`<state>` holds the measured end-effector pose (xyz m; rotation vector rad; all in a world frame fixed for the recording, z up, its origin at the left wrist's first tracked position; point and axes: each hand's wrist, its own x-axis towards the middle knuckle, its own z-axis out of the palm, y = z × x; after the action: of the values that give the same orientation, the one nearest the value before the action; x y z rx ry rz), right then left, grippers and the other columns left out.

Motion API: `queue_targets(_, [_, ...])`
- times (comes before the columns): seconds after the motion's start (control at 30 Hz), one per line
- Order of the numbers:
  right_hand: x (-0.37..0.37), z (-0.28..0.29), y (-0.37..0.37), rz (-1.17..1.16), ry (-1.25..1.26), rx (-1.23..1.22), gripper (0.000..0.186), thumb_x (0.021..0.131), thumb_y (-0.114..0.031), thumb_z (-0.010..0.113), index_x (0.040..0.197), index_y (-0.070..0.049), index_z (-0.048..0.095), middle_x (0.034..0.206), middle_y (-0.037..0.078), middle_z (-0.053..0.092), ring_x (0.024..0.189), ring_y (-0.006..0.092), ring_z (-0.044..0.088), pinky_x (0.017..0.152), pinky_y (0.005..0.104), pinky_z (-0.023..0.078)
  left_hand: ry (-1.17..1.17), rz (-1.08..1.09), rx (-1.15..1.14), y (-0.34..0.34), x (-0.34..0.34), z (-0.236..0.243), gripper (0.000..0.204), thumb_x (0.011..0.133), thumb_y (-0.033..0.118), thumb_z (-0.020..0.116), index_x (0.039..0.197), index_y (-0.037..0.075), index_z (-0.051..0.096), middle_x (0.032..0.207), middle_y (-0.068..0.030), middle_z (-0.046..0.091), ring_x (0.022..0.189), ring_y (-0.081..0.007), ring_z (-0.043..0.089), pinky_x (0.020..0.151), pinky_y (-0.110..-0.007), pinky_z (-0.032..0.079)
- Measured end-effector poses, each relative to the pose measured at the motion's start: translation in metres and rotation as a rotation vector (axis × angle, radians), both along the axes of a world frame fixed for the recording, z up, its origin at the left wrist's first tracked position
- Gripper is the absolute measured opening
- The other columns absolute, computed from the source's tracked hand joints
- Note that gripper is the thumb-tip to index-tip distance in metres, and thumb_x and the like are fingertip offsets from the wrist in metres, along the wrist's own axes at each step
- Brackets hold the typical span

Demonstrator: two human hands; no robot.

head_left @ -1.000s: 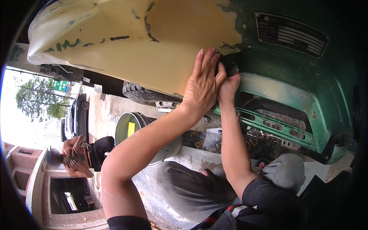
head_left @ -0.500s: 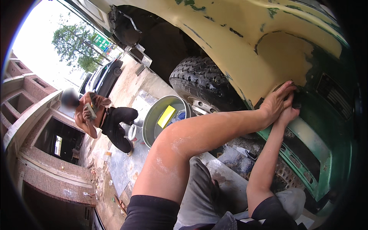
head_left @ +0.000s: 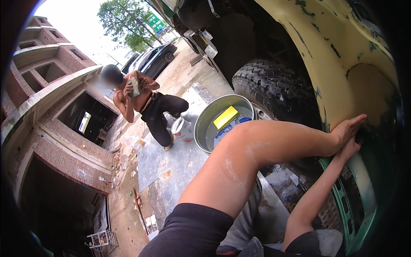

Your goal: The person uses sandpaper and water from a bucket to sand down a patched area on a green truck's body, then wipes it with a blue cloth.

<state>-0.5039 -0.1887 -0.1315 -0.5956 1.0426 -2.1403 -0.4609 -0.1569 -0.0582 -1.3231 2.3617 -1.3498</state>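
My left hand [head_left: 347, 129] lies against the body panel [head_left: 338, 77] of a vehicle, cream and green, with its fingers stretched along the surface. Just below it, touching its wrist side, my right hand [head_left: 350, 150] is closed at the panel's green lower part. A small dark thing shows by its fingers, too hidden to name. Both forearms reach in from the lower edge, the left one crossing high over the middle. Around the hands, the cream filler gives way to green paint.
Left of my forearm stands a round metal tub [head_left: 199, 124] holding a yellow block [head_left: 225, 117] and blue cloth. Beyond it are a white bucket [head_left: 183, 128] and a crouching person [head_left: 141, 103] holding a pale flat tool. A tyre [head_left: 274, 90] sits in the wheel arch.
My view has swung left, so the panel, tub and person appear farther right. Both hands remain together on the panel. The other person has raised the pale tool a little.
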Motion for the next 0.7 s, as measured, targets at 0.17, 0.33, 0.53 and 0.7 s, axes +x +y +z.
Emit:
queue_targets(0.17, [-0.004, 0.009, 0.008, 0.128, -0.162, -0.043, 0.058, 0.107, -0.019, 0.054, 0.155, 0.005, 0.033, 0.163, 0.017, 0.037, 0.148, 0.0212, 0.039, 0.122, 0.0364, 0.031, 0.106, -0.03, 0.206, -0.009, 0.0, -0.007, 0.085, 0.098, 0.059, 0.029, 0.165, 0.008, 0.015, 0.174, 0.0, 0.009, 0.16, -0.0224, -0.006, 0.128, -0.046, -0.017])
queue_targets(0.33, [0.011, 0.002, 0.016, 0.102, -0.164, 0.051, 0.055, 0.105, -0.02, 0.056, 0.15, 0.006, 0.038, 0.157, 0.017, 0.041, 0.141, 0.0212, 0.044, 0.117, 0.0362, 0.035, 0.061, 0.066, 0.152, 0.005, -0.005, 0.002, 0.083, 0.101, 0.059, 0.024, 0.164, 0.005, 0.019, 0.173, -0.0046, 0.016, 0.16, -0.0238, -0.005, 0.127, -0.047, -0.018])
queue_targets(0.53, [0.002, 0.012, 0.02, 0.073, -0.154, 0.081, 0.05, 0.104, -0.02, 0.059, 0.144, 0.007, 0.044, 0.15, 0.016, 0.047, 0.134, 0.0211, 0.049, 0.111, 0.0359, 0.039, 0.057, -0.069, 0.146, 0.009, 0.007, 0.012, 0.08, 0.102, 0.057, 0.023, 0.164, 0.006, 0.02, 0.173, -0.0044, 0.015, 0.16, -0.0258, -0.003, 0.128, -0.049, -0.014])
queue_targets(0.7, [-0.001, 0.013, 0.013, 0.059, -0.148, 0.124, 0.047, 0.103, -0.021, 0.062, 0.139, 0.007, 0.048, 0.144, 0.016, 0.052, 0.127, 0.0211, 0.054, 0.106, 0.0357, 0.043, -0.176, -0.059, 0.131, 0.014, 0.022, 0.045, 0.079, 0.101, 0.057, 0.026, 0.164, 0.01, 0.022, 0.174, -0.0034, 0.014, 0.16, -0.0287, -0.003, 0.127, -0.053, -0.014])
